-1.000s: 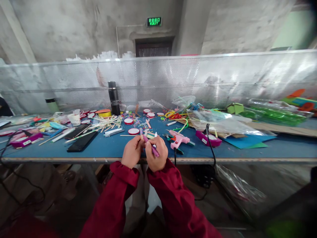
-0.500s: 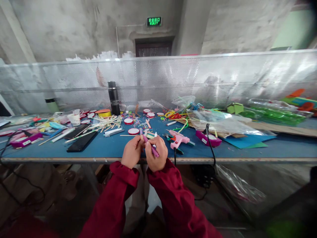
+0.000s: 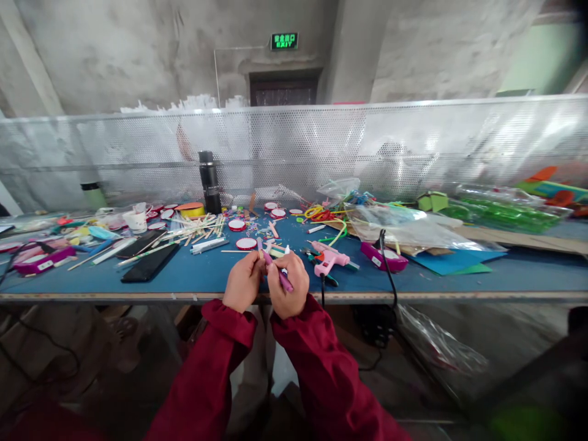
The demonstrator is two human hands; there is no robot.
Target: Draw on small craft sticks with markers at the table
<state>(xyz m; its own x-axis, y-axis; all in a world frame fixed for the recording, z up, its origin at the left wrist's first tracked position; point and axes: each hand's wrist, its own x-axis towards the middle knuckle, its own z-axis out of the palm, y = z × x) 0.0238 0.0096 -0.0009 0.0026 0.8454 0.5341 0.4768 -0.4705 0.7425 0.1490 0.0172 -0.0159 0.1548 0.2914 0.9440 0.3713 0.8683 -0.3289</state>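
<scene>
At the front edge of the table my two hands meet. My right hand [image 3: 290, 283] is closed around a purple marker pen [image 3: 285, 282], which slants up toward the left fingers. My left hand [image 3: 242, 282] pinches a thin light-purple stick [image 3: 260, 246], whose upper end stands out above the fingertips; the fingers hide the rest. A white tip [image 3: 287, 250] shows just above the right fingers, and I cannot tell what it belongs to. Close to the right hand lies a pink glue gun [image 3: 329, 260]. A round white-topped red tin [image 3: 246, 244] sits beyond the left hand.
Left of my hands lie a black phone [image 3: 150, 263], white markers [image 3: 208, 245] and a heap of wooden sticks [image 3: 204, 228]. A black bottle [image 3: 210, 184] stands at the back. On the right are a purple tape roll [image 3: 384, 257] with a cable and plastic bags [image 3: 395, 226].
The whole view has shifted very slightly. Both hands keep nearly the same pose, with the marker and the stick still held together.
</scene>
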